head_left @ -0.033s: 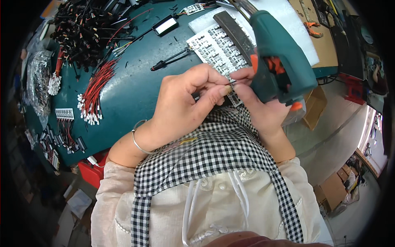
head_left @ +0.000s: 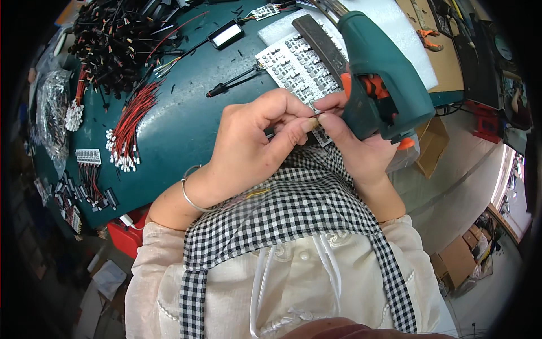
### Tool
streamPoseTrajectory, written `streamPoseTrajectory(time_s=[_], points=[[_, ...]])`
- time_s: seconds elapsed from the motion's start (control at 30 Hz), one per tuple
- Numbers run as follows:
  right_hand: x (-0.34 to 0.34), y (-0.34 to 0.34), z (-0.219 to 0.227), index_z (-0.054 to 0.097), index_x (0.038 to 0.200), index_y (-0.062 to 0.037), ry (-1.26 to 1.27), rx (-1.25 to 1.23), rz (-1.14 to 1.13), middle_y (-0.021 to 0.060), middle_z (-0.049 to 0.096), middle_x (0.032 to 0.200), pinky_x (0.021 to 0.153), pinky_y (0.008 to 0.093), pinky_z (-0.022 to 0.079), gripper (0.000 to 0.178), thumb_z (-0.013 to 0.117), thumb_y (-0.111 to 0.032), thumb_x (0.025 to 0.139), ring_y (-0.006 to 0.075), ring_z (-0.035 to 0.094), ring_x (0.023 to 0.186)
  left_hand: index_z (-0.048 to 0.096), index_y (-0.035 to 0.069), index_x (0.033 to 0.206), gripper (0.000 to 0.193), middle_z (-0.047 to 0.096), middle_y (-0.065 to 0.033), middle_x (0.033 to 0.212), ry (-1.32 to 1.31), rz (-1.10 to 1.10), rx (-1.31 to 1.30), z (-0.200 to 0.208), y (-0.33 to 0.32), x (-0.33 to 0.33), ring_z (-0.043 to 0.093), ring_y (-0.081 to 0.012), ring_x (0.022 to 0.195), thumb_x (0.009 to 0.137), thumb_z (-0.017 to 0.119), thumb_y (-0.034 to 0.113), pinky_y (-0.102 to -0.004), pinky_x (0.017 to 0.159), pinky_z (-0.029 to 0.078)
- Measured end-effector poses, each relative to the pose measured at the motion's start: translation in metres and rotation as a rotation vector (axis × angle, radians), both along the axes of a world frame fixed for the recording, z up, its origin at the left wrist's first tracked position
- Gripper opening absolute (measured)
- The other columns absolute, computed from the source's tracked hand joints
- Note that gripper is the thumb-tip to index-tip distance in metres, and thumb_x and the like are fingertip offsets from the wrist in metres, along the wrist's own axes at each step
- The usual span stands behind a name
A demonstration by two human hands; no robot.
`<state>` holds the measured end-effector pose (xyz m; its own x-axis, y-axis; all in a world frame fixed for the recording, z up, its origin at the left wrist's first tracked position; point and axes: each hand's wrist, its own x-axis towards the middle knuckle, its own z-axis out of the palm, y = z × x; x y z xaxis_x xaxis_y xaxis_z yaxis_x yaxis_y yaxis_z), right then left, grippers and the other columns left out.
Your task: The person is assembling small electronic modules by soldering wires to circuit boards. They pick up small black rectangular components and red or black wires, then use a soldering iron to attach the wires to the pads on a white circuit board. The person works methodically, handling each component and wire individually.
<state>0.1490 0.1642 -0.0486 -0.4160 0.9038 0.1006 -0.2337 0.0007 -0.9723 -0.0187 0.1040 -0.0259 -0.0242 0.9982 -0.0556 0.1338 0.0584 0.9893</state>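
My left hand (head_left: 254, 138) and my right hand (head_left: 358, 150) meet over the near edge of a white circuit board panel (head_left: 291, 65). Both are closed in a pinch, thumb against forefinger, on a short thin dark wire (head_left: 315, 117) mostly covered by the fingertips. A green gun-shaped tool (head_left: 392, 68) with an orange trigger and metal barrel overlaps the right hand and hides its other fingers. Whether that hand also grips the tool, I cannot tell. Across the panel lies a dark flat bar (head_left: 320, 48).
A bundle of red and black wires (head_left: 138, 121) with white connectors lies left, below a heap of black cables (head_left: 113, 42). Behind the panel is a white foam sheet (head_left: 384, 34). A black lead (head_left: 228, 86) lies beside the panel on the green tabletop (head_left: 175, 127).
My right fingertips have moved slightly closer to the left ones, covering more of the wire. The green tool has shifted a little leftward.
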Motion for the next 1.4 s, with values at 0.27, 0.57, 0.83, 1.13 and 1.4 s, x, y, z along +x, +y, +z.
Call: streamPoseTrajectory(time_s=[0.27,0.57,0.83,1.13,1.4], points=[[-0.007,0.002,0.003,0.063,0.094,0.0045,-0.034,0.036,-0.039,0.0088,0.068,0.089,0.069,0.0249,0.054,0.016,0.069,0.009,0.08,0.0132,0.065,0.079,0.06,-0.003,0.097,0.008,0.067,-0.0067,0.079,-0.201,0.035,-0.112,-0.005,0.0,-0.002,0.061,-0.0064,0.064,0.092,0.061,0.004,-0.0178,0.055,0.047],[-0.01,0.002,-0.005,0.063,0.095,0.0047,-0.039,-0.009,-0.013,0.0086,0.068,0.086,0.068,0.0242,0.054,0.016,0.069,0.009,0.08,0.0128,0.064,0.077,0.059,-0.003,0.097,0.01,0.066,-0.0067,0.079,-0.205,0.021,-0.12,-0.012,-0.002,-0.003,0.059,-0.0049,0.063,0.094,0.059,0.006,-0.0166,0.052,0.044],[-0.007,0.004,-0.01,0.04,0.132,0.0106,-0.131,0.074,0.043,0.0141,0.063,0.094,0.072,0.0275,0.054,0.063,0.068,0.014,0.075,0.0161,0.063,0.08,0.057,-0.002,0.098,0.009,0.065,-0.0063,0.079,-0.418,0.076,-0.184,-0.013,-0.002,-0.006,0.055,-0.0046,0.062,0.094,0.059,0.005,-0.0174,0.055,0.044],[-0.013,0.0,-0.004,0.06,0.098,0.004,-0.144,-0.036,0.053,0.0071,0.066,0.086,0.07,0.0252,0.051,0.025,0.068,0.012,0.076,0.0122,0.063,0.078,0.062,0.0,0.088,0.006,0.058,0.0024,0.07,0.036,0.013,-0.163,-0.006,-0.002,-0.02,0.048,-0.0015,0.06,0.088,0.065,0.005,-0.0168,0.055,0.04],[0.01,-0.007,0.007,0.037,0.132,0.0112,-0.13,-0.199,-0.008,0.0112,0.057,0.074,0.057,0.0281,0.049,0.081,0.076,-0.036,0.079,0.0189,0.059,0.062,0.067,0.0,0.083,0.016,0.058,-0.0041,0.058,0.713,0.23,0.006,-0.038,0.039,-0.064,0.052,-0.0068,0.052,0.083,0.068,0.016,-0.0246,0.051,0.043]])
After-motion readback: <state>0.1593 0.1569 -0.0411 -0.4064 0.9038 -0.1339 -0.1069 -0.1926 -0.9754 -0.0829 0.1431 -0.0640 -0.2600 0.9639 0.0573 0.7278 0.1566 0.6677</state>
